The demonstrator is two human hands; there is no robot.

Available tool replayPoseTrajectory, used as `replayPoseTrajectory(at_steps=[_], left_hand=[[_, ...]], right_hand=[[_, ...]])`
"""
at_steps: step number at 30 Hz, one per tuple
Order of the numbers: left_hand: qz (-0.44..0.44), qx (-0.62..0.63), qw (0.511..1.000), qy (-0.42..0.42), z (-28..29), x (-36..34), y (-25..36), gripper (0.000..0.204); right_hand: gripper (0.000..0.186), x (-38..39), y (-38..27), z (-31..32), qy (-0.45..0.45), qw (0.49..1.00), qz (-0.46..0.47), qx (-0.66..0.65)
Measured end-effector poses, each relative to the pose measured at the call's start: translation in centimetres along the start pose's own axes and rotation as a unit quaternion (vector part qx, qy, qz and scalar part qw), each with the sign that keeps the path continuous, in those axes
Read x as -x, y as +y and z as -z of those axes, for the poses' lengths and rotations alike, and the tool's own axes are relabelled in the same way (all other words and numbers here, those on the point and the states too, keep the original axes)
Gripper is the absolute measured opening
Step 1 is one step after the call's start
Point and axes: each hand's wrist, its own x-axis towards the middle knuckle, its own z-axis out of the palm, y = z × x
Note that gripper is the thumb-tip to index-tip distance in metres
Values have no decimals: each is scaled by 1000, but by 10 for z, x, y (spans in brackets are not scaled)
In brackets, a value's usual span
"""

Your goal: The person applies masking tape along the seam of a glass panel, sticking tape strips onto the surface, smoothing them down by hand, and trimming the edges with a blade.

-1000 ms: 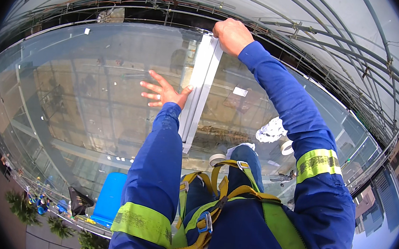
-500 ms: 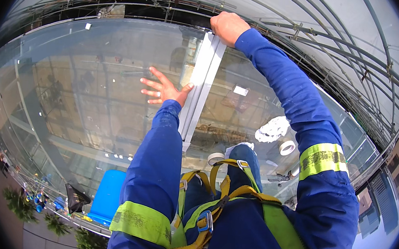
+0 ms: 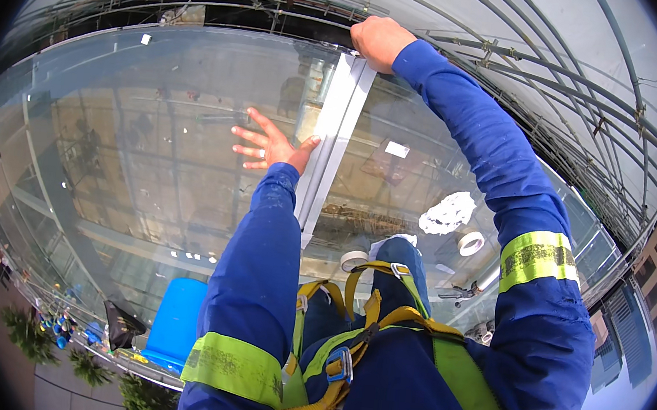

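Left hand (image 3: 271,147): flat on the glass pane (image 3: 139,134), palm down, fingers spread wide and pointing away to the left. Grips nothing. Thumb edge sits right against the white strip (image 3: 334,127) that runs along the joint between the two panes.

Right hand (image 3: 380,39): arm stretched out far ahead, hand curled shut over the far end of that same strip, knuckles up. Fingertips hidden under the hand, so can't tell how much of the strip it actually clamps.

Strip: long, pale, narrow. Starts under the right hand, passes just right of the left thumb, ends back near the left elbow. Lies flat on the joint, both panes touching it.

Right of the strip, below the right forearm: second glass pane (image 3: 409,173) with a small white sticker (image 3: 397,149) on it. Nearer the body, a crumpled white rag (image 3: 446,213) and a tape roll (image 3: 470,242) just beside it. Another tape roll (image 3: 352,260) sits close to the knee, near the strip's near end.

Both sleeves blue with yellow-green reflective bands. Yellow harness (image 3: 356,340) straps across the torso.

Well left and back of the left arm, seen past the glass edge: blue barrel (image 3: 175,323), and trees (image 3: 28,335) far below.

Steel roof framing (image 3: 513,57) curves beyond the right hand.
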Motion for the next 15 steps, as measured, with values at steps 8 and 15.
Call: replayPoseTrajectory(at_steps=[8,15], left_hand=[[0,-3,1000,-5,0,0,1,155],[-1,2,1000,-8,-1,0,2,156]], right_hand=[[23,5,1,7,2,1000,18,11],[8,6,12,-19,81,997,15,7]])
